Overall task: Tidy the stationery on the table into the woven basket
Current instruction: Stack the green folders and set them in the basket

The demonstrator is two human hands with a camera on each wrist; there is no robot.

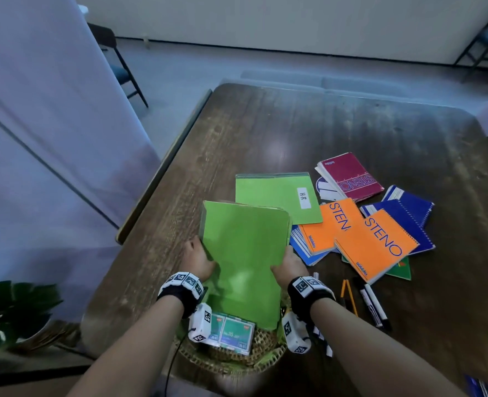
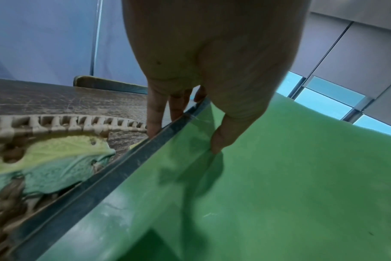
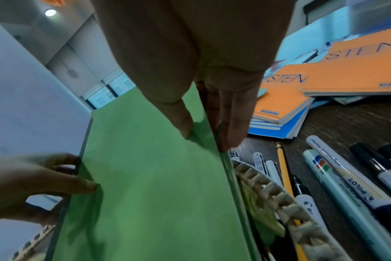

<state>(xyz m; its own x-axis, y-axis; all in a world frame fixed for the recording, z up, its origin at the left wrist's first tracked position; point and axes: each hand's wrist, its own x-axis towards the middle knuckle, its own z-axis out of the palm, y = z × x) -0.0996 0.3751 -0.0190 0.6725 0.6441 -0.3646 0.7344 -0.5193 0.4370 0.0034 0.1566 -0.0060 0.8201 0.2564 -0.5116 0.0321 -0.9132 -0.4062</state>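
A green folder (image 1: pixel 245 262) is held by its two long edges, tilted, with its lower end down inside the woven basket (image 1: pixel 265 355) at the near edge of the table (image 1: pixel 308 133). The left hand (image 1: pixel 198 260) is seen gripping the folder's left edge and the right hand (image 1: pixel 290 266) its right edge. From the head view alone the fingers are mostly hidden behind the folder; the left wrist view shows the thumb (image 2: pixel 225 136) pressed on the green face and the other fingers (image 2: pixel 154 113) wrapped behind the dark spine edge, and the right wrist view shows the same pinch, thumb (image 3: pixel 183 121) in front, fingers (image 3: pixel 232 127) behind. A pack of small teal boxes (image 1: pixel 232 333) inside the basket, on its near side, is shown only by the head view. A green and yellow cloth lining (image 2: pixel 56 159) under the basket's rim is made clear by the left wrist view. Beyond the basket lies a second green folder (image 1: pixel 274 196) with a white label. To the right of the basket and farther back, orange notebooks (image 1: pixel 374 247), blue notebooks (image 1: pixel 403 216) and a maroon notebook (image 1: pixel 351 179) are piled. Just right of the basket, pens and markers (image 3: pixel 328 180) lie on the table, seen far more fully in the right wrist view, where one yellow pencil (image 3: pixel 283 169) is also shown.
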